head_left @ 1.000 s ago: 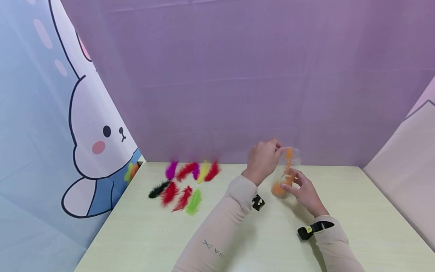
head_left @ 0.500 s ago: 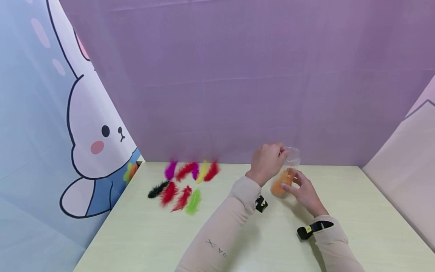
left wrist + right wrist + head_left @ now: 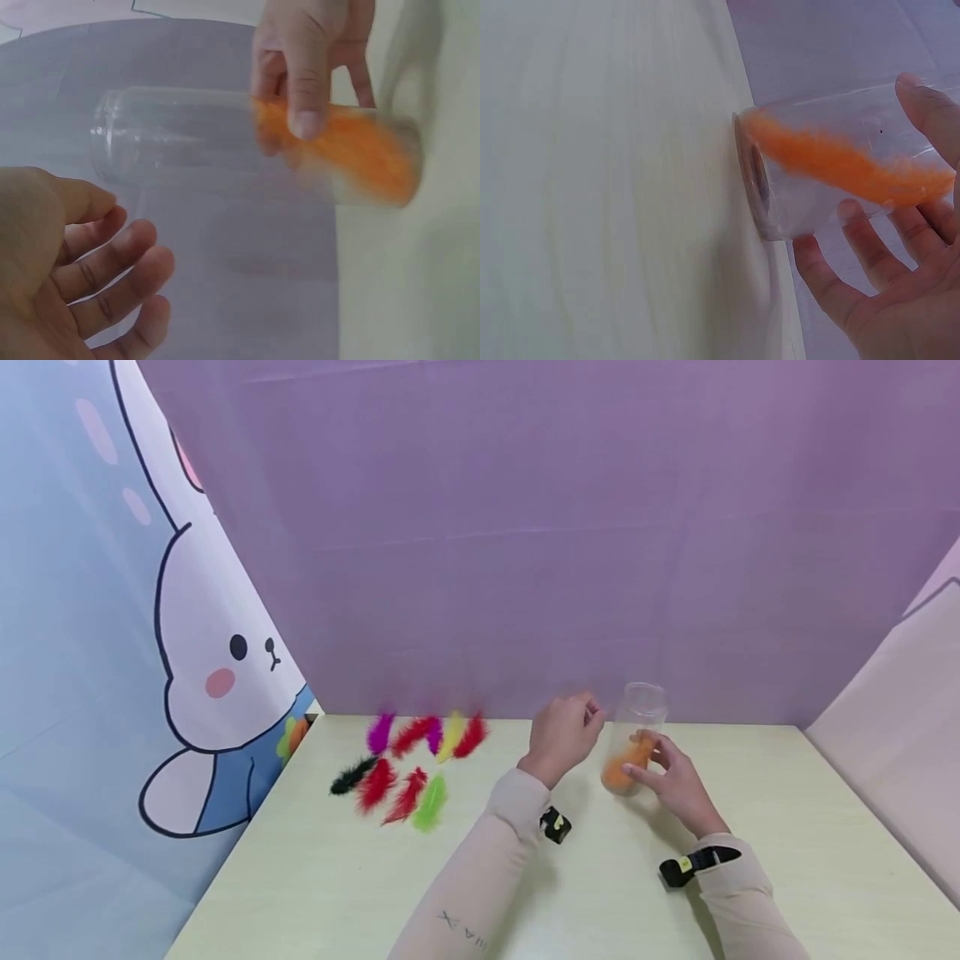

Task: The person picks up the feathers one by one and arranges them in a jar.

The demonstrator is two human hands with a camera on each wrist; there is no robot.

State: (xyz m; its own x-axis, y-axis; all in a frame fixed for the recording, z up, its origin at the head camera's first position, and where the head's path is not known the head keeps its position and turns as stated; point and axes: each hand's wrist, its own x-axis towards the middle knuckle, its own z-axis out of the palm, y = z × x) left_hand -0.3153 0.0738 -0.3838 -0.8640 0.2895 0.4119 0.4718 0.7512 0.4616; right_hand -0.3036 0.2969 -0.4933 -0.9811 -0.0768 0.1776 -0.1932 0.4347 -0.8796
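A tall clear jar (image 3: 643, 702) stands upright on the pale table, its mouth uncovered at the top. Inside it, an orange feather (image 3: 817, 159) leans from the bottom up along the wall. My right hand (image 3: 675, 781) grips the jar's lower half, thumb on one side and fingers on the other. Left of the jar and apart from it hovers my left hand (image 3: 562, 735); in the left wrist view its loosely curled fingers (image 3: 135, 277) hold nothing.
On the left of the table lie several loose feathers, among them a black feather (image 3: 352, 775), a green feather (image 3: 431, 802) and a yellow feather (image 3: 451, 737). A purple cloth (image 3: 487, 543) hangs behind the table's back edge.
The orange feather, earlier reaching up to the jar's mouth, now sits in its lower half. My left hand has moved away from the mouth to the left. My right hand keeps its grip.
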